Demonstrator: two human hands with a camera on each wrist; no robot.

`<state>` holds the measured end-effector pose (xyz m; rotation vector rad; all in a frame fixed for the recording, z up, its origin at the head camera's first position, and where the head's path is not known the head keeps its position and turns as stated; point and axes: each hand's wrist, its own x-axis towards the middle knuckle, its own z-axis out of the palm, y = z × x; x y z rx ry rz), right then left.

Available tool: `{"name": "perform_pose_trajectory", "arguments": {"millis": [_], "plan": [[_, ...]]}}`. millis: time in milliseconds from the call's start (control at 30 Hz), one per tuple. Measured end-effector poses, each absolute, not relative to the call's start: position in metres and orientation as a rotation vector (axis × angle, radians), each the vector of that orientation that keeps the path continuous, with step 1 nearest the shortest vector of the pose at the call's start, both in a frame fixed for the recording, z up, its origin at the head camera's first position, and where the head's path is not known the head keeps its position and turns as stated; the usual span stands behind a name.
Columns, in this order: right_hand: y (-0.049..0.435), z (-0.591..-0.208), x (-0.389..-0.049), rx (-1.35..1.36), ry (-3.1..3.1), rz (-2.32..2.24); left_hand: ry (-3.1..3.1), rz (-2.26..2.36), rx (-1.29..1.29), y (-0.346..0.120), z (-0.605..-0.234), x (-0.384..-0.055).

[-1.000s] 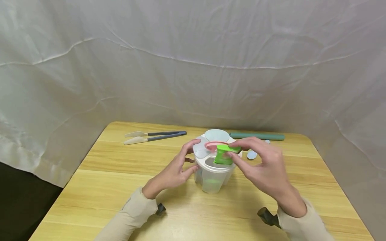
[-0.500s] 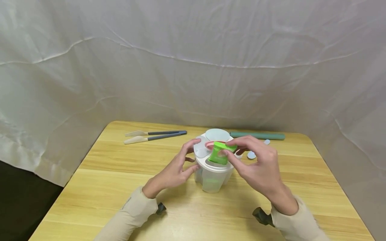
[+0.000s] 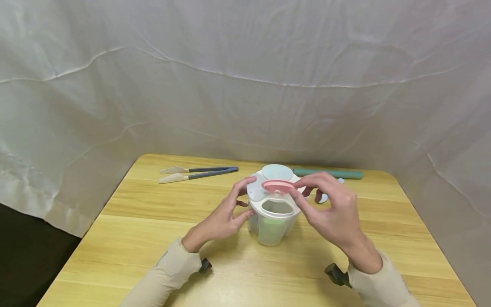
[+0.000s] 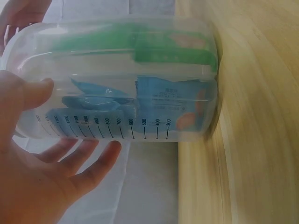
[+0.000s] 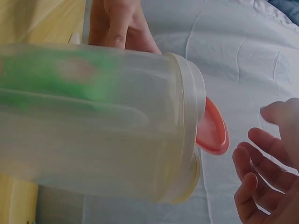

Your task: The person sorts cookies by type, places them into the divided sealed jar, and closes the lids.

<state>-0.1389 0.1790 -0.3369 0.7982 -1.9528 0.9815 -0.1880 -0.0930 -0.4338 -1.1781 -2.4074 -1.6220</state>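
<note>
A clear compartmented storage container [image 3: 268,234] with a white top stands on the table. Its pink flip lid [image 3: 278,187] is raised above the open front compartment. My left hand [image 3: 216,219] grips the container's left side near the rim, thumb in front and fingers farther back. My right hand [image 3: 337,213] hovers by the pink lid's right edge; in the right wrist view its loosely bent fingers hold nothing and stand apart from the lid. Green packets [image 5: 51,79] show through the wall. Blue packets [image 4: 170,105] sit in another compartment, seen in the left wrist view.
Tongs [image 3: 199,175] with cream tips lie at the back left. A green cylindrical rod [image 3: 333,173] lies along the back edge. Behind my right hand is a partly hidden pale blue spoon-like item [image 3: 323,198]. A pale blue lid [image 3: 277,172] covers the container's rear compartment.
My right hand held a green packet over the front opening and lowered it; the packet has left the hand and green shows inside. The hand is now by the pink lid. My left hand stays put.
</note>
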Motion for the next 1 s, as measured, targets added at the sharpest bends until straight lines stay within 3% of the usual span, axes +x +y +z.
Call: {"name": "perform_pose_trajectory", "arguments": {"millis": [533, 1000], "plan": [[0.174, -0.341, -0.146, 0.89, -2.246, 0.929, -2.414, -1.634, -1.172, -0.092, -0.432, -0.188], [0.178, -0.36, -0.131, 1.046, -2.131, 0.884, -2.416, -1.614, -1.182, -0.09, -0.429, -0.186]]}}
